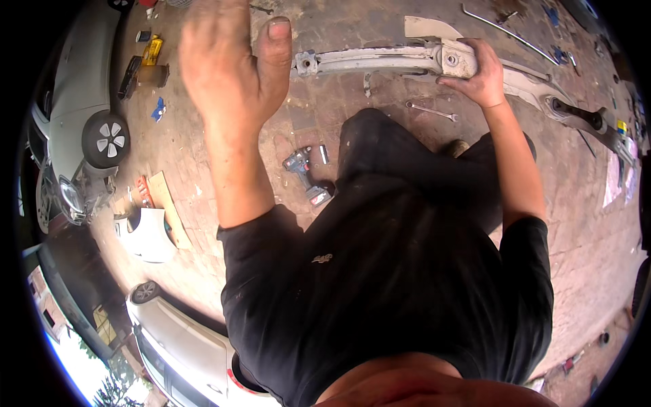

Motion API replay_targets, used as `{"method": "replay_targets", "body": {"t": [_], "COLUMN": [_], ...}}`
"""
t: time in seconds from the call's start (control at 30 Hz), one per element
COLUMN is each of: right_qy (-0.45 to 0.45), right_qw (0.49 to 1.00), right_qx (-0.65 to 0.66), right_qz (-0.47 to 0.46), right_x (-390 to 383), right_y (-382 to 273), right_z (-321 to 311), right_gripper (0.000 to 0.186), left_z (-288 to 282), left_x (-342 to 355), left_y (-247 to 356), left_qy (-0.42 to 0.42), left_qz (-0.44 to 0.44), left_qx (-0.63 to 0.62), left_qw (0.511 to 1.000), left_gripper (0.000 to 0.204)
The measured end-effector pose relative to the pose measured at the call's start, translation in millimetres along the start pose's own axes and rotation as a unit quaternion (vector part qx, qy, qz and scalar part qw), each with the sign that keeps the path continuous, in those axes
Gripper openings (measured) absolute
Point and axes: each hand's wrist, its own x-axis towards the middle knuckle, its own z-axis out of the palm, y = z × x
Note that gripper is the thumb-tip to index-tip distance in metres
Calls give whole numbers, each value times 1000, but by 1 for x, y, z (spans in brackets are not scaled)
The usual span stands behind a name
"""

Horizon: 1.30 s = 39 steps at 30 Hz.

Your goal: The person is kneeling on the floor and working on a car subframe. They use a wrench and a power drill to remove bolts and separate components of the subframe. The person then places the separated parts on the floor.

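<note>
I'm seeing a worn, reddish-brown paved floor (576, 210) stretching beneath my fingers (275, 54). A grey metal car (85, 78) is standing left of them; far behind-left, a silver-white car (183, 332) is sitting near glaring white daylight (66, 359).

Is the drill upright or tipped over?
Tipped over: the drill lies on its side, its profile, down to the battery, facing up at the camera.

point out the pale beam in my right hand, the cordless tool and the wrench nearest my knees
Pale beam (390, 60): head view, on its long straight stretch.
Cordless tool (307, 176): head view, on its handle.
Wrench (432, 110): head view, middle of its shaft.
</note>
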Motion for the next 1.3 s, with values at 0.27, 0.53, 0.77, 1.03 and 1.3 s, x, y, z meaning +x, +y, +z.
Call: {"method": "replay_targets", "body": {"t": [0.27, 0.53, 0.77, 1.03, 1.3], "right_qy": [41, -7, 3, 7, 1], "right_qw": [997, 1000, 999, 1000, 999], "right_qx": [-6, -14, 28, -4, -35], "right_qz": [-64, -19, -17, -13, 40], "right_x": [27, 10, 4, 21, 33], "right_y": [33, 73, 46, 26, 11], "right_z": [13, 14, 21, 19, 16], "right_gripper": [75, 72, 74, 78, 78], "left_z": [53, 80, 73, 89, 90], "left_x": [-80, -91, -125, -106, -94], "left_y": [-71, -71, -94, -83, -89], "left_qy": [-243, -68, -27, 18, -16], "left_qz": [-164, -166, -151, -94, -117], "left_qx": [58, 13, 39, 61, 78], "left_qw": [954, 984, 987, 993, 990], "left_gripper": [35, 23, 15, 10, 13]}}
